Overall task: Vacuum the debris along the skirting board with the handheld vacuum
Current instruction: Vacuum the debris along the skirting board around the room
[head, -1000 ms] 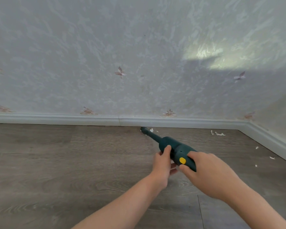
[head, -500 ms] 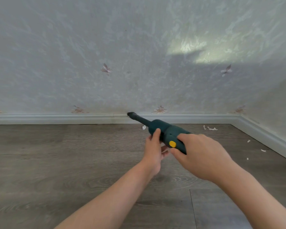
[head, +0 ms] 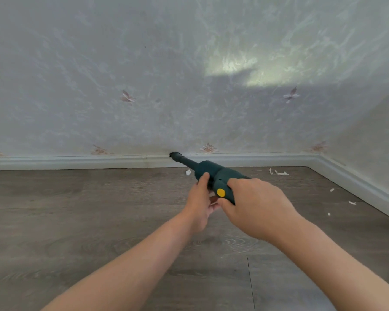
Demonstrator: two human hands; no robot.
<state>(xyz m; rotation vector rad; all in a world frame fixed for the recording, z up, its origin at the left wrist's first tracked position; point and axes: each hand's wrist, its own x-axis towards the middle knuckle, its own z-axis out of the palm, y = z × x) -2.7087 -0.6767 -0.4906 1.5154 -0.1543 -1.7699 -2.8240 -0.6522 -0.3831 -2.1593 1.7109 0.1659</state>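
A dark green handheld vacuum point(head: 208, 169) with a yellow button is held off the floor, its nozzle tip up at the top edge of the white skirting board point(head: 76, 161). My right hand point(head: 256, 206) grips its handle from the rear. My left hand point(head: 200, 204) holds the body from below, thumb on its side. A white scrap of debris point(head: 188, 172) lies on the floor just under the nozzle. More white scraps point(head: 279, 172) lie by the skirting board to the right.
The grey wood-look floor point(head: 88, 209) runs up to a wallpapered wall. The room's corner point(head: 319, 157) is at the right, where a second skirting board point(head: 368, 194) runs toward me with small white bits point(head: 352, 202) beside it.
The vacuum has lifted from the floor: its nozzle rose from the debris at the skirting board's foot to the board's top edge. Both hands kept their hold.
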